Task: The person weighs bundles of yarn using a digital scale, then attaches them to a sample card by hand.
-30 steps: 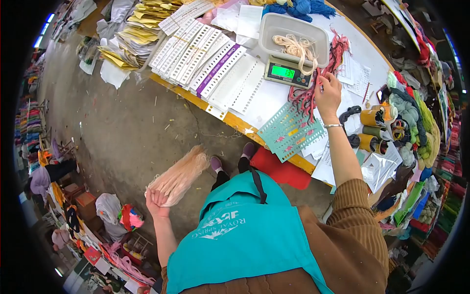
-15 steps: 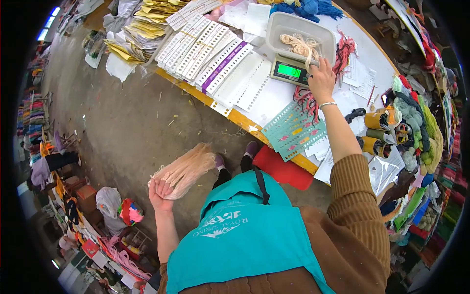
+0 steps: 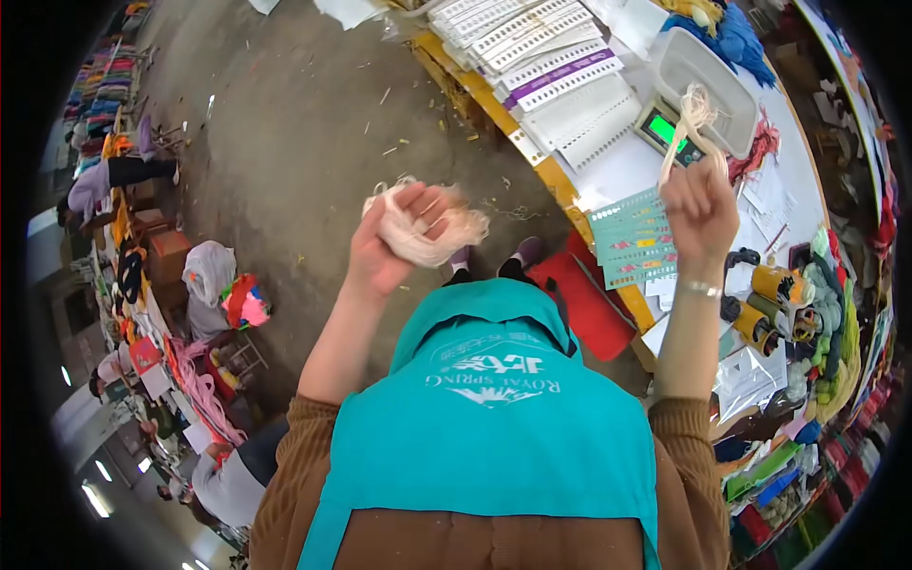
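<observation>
Curling around a pale skein, the fingers of the left hand are half closed, the bundle lying against the palm. That hand is out over the floor, well apart from the yellow edge of the desk.

The right hand shows in front of the desk, its fingers bent in narrow on a length of cream yarn; where the thumb sits, I cannot tell. Two strands run from the fingers to a looped bunch in front of the tub — whether the bunch touches the tub is unclear.

The tub is on the scale, toward the desk's far edge, and the display glows green. Pink yarn lies just beside the tub, and blue yarn is near it at the far edge.

Closer to the yellow edge is a green card, partly behind the right hand; white cards overlap along that same edge.
</observation>
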Tool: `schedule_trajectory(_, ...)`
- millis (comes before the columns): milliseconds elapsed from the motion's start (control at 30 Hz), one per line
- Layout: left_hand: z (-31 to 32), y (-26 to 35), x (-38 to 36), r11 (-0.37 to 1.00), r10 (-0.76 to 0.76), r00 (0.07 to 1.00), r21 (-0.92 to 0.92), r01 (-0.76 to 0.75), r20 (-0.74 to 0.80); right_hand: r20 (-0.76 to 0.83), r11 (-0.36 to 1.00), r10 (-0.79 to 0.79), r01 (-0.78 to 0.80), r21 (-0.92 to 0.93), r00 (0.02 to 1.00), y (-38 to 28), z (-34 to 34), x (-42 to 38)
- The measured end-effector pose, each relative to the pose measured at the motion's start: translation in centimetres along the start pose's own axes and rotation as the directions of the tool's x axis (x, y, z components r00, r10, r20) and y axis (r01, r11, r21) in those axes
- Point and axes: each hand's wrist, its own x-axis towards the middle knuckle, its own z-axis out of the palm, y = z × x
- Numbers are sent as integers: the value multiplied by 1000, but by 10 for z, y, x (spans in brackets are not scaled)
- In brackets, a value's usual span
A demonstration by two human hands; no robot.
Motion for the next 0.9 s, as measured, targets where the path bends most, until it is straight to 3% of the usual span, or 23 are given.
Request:
schedule_trajectory(67,14,1,4,1000,-27,998,-13,28,59,10,995,80,-80,53,997,32,38,-31)
schedule_trajectory(133,28,1,4,998,-59,992,-8,60,114,-78,950,151,-167,-264,985,68,78,-55)
schedule_trajectory(167,35,1,4,998,-66,988,2,66,140,-177,831,166,-234,-504,970,83,100,-63)
schedule_trajectory(200,43,0,3,997,-74,983,12,73,167,-166,736,94,-181,-652,982,104,116,-66)
schedule_trajectory(233,49,-1,3,997,-82,978,23,79,194,-108,653,132,-169,-739,985,119,122,-69)
schedule_trajectory(267,52,-4,4,997,-65,973,60,53,222,-75,634,159,-160,-757,984,129,133,-71)
schedule_trajectory(300,55,-5,4,990,-62,967,141,28,247,-28,544,86,-71,-836,996,142,136,-71)
schedule_trajectory(400,64,-10,1,936,-62,957,348,-43,284,-7,400,-37,9,-916,999,160,149,-71)
schedule_trajectory(467,66,-16,-1,927,-89,956,375,-23,280,46,335,-123,85,-938,991,170,145,-73)
schedule_trajectory(567,71,-23,-3,906,-101,960,424,-19,260,4,389,-158,66,-919,987,174,145,-80)
schedule_trajectory(633,74,-25,-5,879,-86,965,474,-44,249,-104,544,-119,-23,-839,987,176,140,-84)
schedule_trajectory(767,68,-21,-4,921,-243,920,371,119,308,-281,827,23,-176,-534,959,164,137,-90)
schedule_trajectory(833,65,-21,-5,924,-262,917,353,148,301,-300,887,-12,-129,-444,954,163,134,-92)
schedule_trajectory(900,58,-18,-2,872,-288,919,471,135,270,-332,939,-39,-79,-334,943,158,138,-94)
